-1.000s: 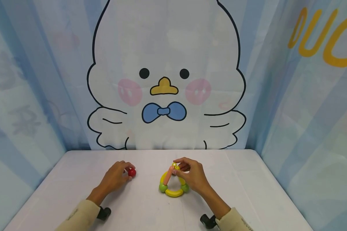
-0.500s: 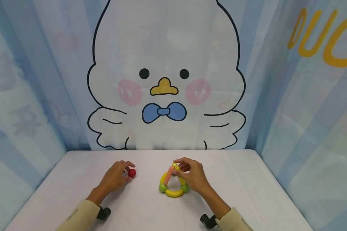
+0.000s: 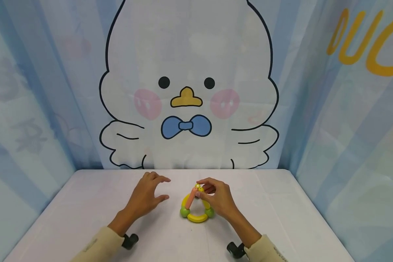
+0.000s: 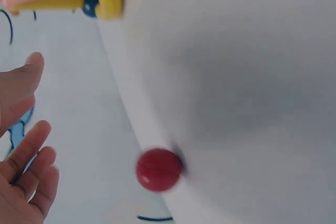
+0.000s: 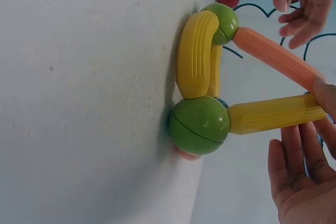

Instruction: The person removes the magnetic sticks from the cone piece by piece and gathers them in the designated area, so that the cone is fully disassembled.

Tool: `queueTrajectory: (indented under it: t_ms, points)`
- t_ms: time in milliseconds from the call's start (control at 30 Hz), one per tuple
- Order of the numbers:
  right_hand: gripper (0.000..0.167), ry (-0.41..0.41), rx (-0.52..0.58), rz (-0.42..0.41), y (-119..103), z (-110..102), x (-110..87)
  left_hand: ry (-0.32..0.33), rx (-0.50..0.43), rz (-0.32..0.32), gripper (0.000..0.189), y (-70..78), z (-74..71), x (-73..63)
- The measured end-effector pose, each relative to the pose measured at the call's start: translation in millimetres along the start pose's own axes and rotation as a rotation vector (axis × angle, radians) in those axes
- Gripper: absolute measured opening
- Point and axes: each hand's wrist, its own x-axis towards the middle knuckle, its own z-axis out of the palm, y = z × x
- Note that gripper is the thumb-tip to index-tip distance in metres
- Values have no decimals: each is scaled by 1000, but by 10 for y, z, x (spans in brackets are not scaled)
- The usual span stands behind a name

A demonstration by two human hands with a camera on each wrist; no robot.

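Note:
A rod-and-ball construction toy stands on the table: curved yellow rods (image 5: 195, 59) form a ring with green balls (image 5: 199, 125) and a dark blue ball (image 4: 90, 4). An orange rod (image 5: 275, 56) and a straight yellow rod (image 5: 273, 115) slope up from the ring and meet at their tops. My right hand (image 3: 221, 198) pinches those tops between thumb and fingers. To the left of the toy, my left hand (image 3: 145, 196) is spread, thumb and forefinger apart, holding nothing. A red ball (image 4: 159, 169) rests on the table below it, hidden in the head view.
A white table (image 3: 262, 218) carries the toy. Behind it hangs a curtain (image 3: 186, 153) with a cartoon duck, and printed curtains flank both sides. A black wrist camera (image 3: 130, 241) sits at the left sleeve, another (image 3: 235, 250) at the right.
My left hand has left the red ball, opened its fingers and moved right and up toward the toy. My right hand keeps its pinch, nearly still.

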Motion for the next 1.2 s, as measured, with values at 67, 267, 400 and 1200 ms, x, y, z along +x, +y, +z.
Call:
queueTrajectory:
  t_ms: [67,267,400,1200]
  points:
    - [29,-5,1,5,-3,-2,-2,-5,-8,13,55,118,4,24]
    - [31,-20,11,11,17,2,7,-16,-84,42,48,406,48,67]
    - [31,-20,18,11,30,6,6,-7,-137,54,44,537,135,92]
    - [24,35,-3,-30,8,4,-5,78,-256,24,26,666,351,92]
